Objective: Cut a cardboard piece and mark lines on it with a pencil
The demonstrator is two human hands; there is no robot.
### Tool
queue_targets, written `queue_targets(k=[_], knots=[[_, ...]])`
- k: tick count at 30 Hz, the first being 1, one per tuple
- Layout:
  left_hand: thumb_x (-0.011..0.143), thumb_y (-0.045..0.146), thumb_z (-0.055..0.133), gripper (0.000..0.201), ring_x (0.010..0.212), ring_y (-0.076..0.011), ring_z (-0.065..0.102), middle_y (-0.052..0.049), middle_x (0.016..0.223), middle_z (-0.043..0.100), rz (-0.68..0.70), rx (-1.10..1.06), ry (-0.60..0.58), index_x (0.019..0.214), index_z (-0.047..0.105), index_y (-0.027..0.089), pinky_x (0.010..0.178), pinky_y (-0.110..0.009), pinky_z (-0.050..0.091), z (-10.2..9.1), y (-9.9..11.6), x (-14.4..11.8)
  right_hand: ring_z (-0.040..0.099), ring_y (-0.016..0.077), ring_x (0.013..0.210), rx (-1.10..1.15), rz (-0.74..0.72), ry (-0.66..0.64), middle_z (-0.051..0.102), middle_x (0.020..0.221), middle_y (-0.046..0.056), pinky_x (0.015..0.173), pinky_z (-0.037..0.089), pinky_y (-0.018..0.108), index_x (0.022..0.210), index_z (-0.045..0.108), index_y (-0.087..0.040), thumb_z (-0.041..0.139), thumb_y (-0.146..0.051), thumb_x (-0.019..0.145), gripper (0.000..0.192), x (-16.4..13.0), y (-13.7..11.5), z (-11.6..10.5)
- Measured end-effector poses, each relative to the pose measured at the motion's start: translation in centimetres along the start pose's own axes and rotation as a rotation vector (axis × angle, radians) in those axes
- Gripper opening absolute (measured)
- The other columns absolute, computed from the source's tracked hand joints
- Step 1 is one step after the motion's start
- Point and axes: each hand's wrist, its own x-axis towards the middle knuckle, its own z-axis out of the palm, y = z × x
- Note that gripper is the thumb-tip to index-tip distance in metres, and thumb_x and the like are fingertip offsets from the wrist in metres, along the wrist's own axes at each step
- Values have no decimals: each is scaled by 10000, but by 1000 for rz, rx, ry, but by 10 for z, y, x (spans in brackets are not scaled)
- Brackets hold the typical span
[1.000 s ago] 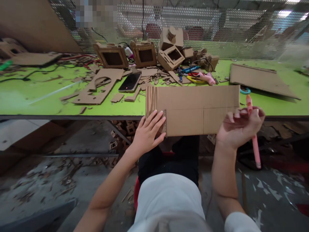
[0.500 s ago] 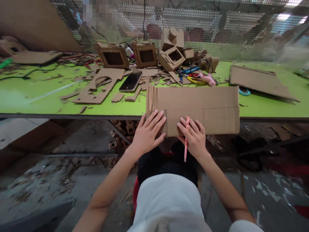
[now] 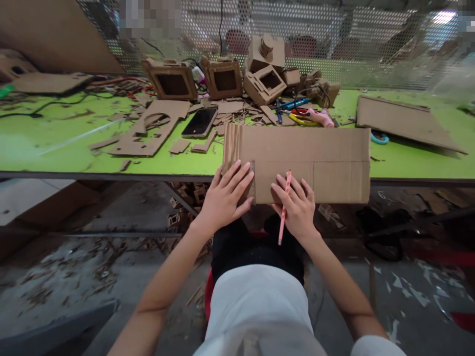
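Cardboard sheet (image 3: 308,160) lying flat, far part on the green table (image 3: 55,148), near edge overhanging the table front above the lap. Faint ruled lines across its surface. Small ruler (image 3: 253,180) standing across the sheet near the left end, pinned under the left hand (image 3: 225,198), fingers spread flat and pressing down. Just beside it, right hand (image 3: 295,207) with fingers curled around a pink pencil (image 3: 284,207), tip touching the cardboard to the right of the ruler, palm resting on the near edge.

Farther out: phone (image 3: 200,122) face up, cut cardboard scraps (image 3: 148,131), several cardboard boxes (image 3: 222,76) with square openings, a pink glue gun (image 3: 319,116) among cables, a second large sheet (image 3: 403,121) at far right.

Likely risks: unsupported overhang flexing under hand pressure and bending the line; ruler sliding if the left hand eases, leaving a crooked mark; pencil tip snagging in the corrugation; sheet tipping off the edge if weight shifts toward the lap.
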Motion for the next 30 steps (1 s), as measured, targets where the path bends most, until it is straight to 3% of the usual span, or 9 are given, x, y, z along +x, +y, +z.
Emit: queue_targets(k=[12,19,22,24,27,30], knots=[[906,387,493,646,1444,-243,257,-105,1504,400,31,8,39,1493,278,224,1187,-460,120,6,-8,-1,522,221,1266,16,13,-18,611,1313,61,1078,313,407,1215,586,-255,547,-367,922,317,0,2,3],[899,392,499,629,1434,-244,282,-92,1504,403,3,-4,18,1481,316,239,1185,-458,122,8,-8,-2,523,243,1256,240,71,-29,647,1256,82,1073,333,435,1274,541,-260,533,-469,911,419,2,6,-4],[896,400,505,631,1431,-245,291,-89,1501,409,1,-5,22,1479,322,242,1186,-455,120,8,-7,-1,631,240,1073,530,224,132,680,1120,108,930,478,425,1339,478,-237,367,-579,943,535,4,6,-2],[896,403,505,624,1429,-246,294,-90,1497,415,4,-1,32,1473,334,236,1186,-453,120,8,-7,-1,672,209,884,709,357,222,687,1022,98,768,543,365,1278,539,-228,336,-602,941,542,10,2,-2],[902,403,498,601,1426,-251,300,-102,1490,425,22,22,50,1455,366,210,1186,-447,120,9,-7,-1,651,149,679,811,508,260,702,859,51,611,529,277,1004,677,-224,508,-468,916,309,28,-7,-3],[904,405,494,598,1429,-250,295,-105,1488,425,34,28,65,1453,370,202,1189,-442,112,10,-8,-1,608,112,565,833,578,287,684,701,1,532,491,226,815,687,-211,673,-320,815,110,50,-15,-1]])
